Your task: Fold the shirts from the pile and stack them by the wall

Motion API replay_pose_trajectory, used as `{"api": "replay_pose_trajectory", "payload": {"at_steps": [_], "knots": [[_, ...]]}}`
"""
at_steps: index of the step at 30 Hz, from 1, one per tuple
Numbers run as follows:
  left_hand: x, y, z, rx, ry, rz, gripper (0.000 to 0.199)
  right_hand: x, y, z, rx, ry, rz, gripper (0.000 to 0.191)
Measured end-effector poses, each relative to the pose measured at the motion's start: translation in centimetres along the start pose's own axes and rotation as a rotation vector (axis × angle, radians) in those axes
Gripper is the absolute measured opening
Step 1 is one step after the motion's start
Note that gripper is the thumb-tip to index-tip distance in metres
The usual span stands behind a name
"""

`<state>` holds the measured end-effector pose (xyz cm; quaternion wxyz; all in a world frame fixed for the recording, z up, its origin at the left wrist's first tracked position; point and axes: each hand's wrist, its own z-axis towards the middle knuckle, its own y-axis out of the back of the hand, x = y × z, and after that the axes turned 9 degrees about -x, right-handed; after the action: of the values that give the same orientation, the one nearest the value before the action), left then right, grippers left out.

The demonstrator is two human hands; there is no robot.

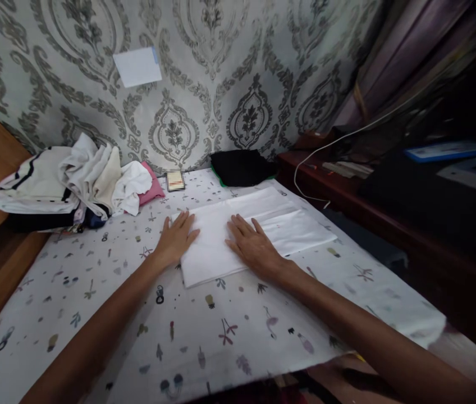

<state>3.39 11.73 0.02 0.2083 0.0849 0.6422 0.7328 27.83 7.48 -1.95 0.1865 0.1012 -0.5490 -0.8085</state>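
A white cloth (210,247), folded into a long flat shape, lies on the printed sheet in front of me. My left hand (177,238) rests flat at its left edge, fingers spread and pointing away from me. On the middle of the cloth lies my right hand (252,247), palm down with the fingers stretched out. Creases run across the cloth's right part, beyond the right hand. Neither hand grips anything. Its exact kind of garment or linen cannot be made out.
The patterned sheet (196,336) covers the surface. At the left stands a pile of clothes (48,179). Against the wallpapered wall sit a small card or box (175,180) and folded black cloth (242,167). A white cable (301,168) hangs over the dark red ledge (347,207) at right.
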Motion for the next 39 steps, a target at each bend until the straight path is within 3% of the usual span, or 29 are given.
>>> {"api": "replay_pose_trajectory", "payload": {"at_steps": [3, 6, 11, 14, 16, 18, 20, 22, 25, 28, 33, 39], "knots": [[-2.0, -0.3, -2.4, 0.010, -0.178, -0.021, 0.067, 0.9, 0.0, 1.1, -0.013, 0.043, 0.027, 0.052], [-3.2, -0.4, -4.9, 0.033, -0.332, -0.072, 0.068, 1.1, -0.4, 2.3, 0.059, 0.014, 0.056, 0.051], [-2.7, 0.6, -7.4, 0.114, -0.391, -0.227, 0.061, 1.7, 0.2, 2.8, 0.078, -0.016, 0.043, 0.044], [-1.0, 0.7, -7.1, 0.003, -0.198, -0.441, 0.051, 3.8, 2.0, 1.5, 0.041, 0.052, 0.044, 0.039], [0.3, 0.5, -5.8, -0.189, 0.068, -0.627, 0.046, 5.7, 3.1, 0.2, 0.023, 0.155, 0.105, 0.040], [1.6, 0.4, -4.0, -0.305, 0.379, -0.853, 0.040, 7.6, 3.7, -1.2, 0.049, 0.251, 0.186, 0.047], [2.5, 0.6, -2.1, -0.323, 0.656, -1.102, 0.037, 9.0, 3.8, -2.3, 0.080, 0.290, 0.225, 0.051], [3.1, 1.2, -0.4, -0.268, 0.825, -1.308, 0.034, 9.8, 3.6, -2.8, 0.078, 0.275, 0.196, 0.042], [3.3, 2.0, 1.3, -0.121, 0.884, -1.422, 0.022, 10.1, 3.5, -2.7, 0.056, 0.272, 0.111, 0.021], [3.0, 2.2, 2.5, -0.058, 0.909, -1.376, 0.014, 10.3, 3.8, -2.3, 0.081, 0.291, 0.068, 0.019], [2.2, 1.7, 3.4, -0.114, 0.901, -1.313, 0.014, 10.6, 4.4, -1.7, 0.125, 0.221, 0.056, 0.017], [2.3, 2.3, 1.9, -0.194, 0.877, -1.329, 0.012, 11.1, 5.1, -1.8, 0.083, 0.184, 0.108, 0.016]]}}
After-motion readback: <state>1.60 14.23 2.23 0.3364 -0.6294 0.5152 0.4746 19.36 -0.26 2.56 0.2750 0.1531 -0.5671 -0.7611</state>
